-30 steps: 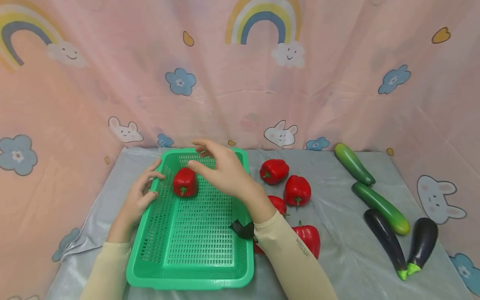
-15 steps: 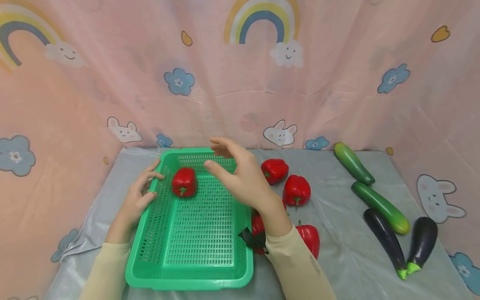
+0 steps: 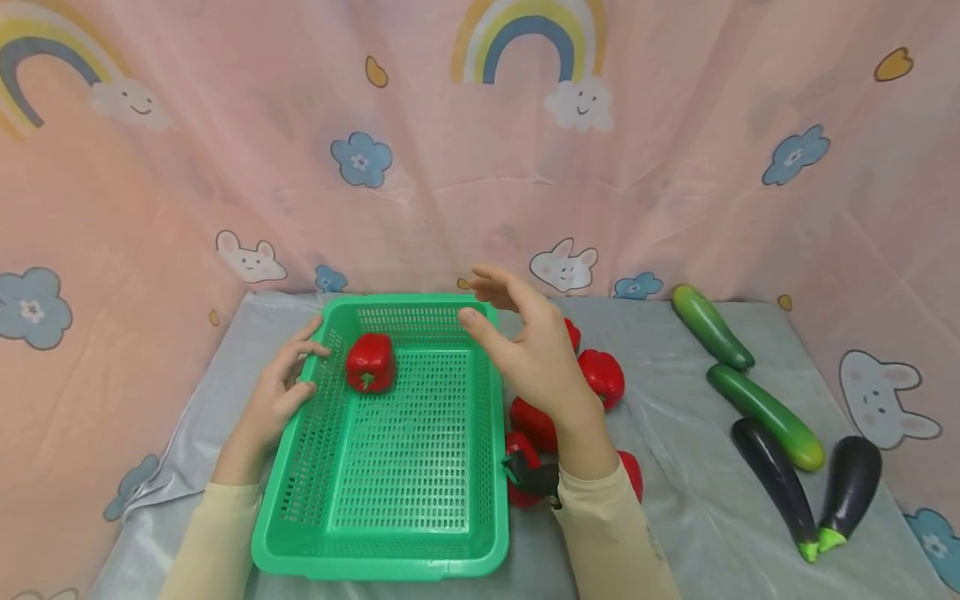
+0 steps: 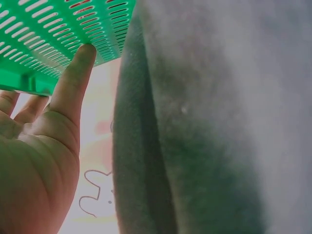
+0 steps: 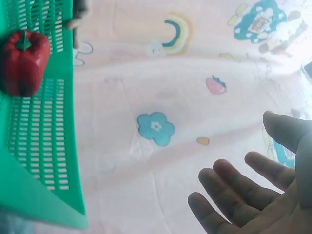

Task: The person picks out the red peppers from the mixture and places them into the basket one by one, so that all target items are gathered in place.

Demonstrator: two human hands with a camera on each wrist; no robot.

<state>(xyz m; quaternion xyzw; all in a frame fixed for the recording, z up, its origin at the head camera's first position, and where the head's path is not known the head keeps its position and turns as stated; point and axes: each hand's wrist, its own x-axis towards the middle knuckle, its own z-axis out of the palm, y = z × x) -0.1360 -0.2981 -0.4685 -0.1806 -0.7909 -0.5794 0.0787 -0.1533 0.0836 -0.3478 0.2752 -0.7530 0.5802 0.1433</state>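
Observation:
A green plastic basket with slotted walls stands on the grey cloth, and one red bell pepper lies in its far left part. My left hand rests against the basket's left rim; in the left wrist view a straight finger touches the slotted outer wall. Past the basket's right rim, my right hand hovers with thumb and fingers spread apart and nothing between them. It partly covers several red bell peppers on the cloth, among them a pepper beneath the wrist and another pepper just right of the hand.
Two green zucchini lie on the far right of the cloth, in front of them two dark eggplants. A pink printed curtain hangs behind and along both sides. A black strap sits at the right wrist.
My right hand has moved right, from above the pepper in the basket to beyond the right rim, over the loose peppers. My left hand, the basket and its pepper have stayed in place.

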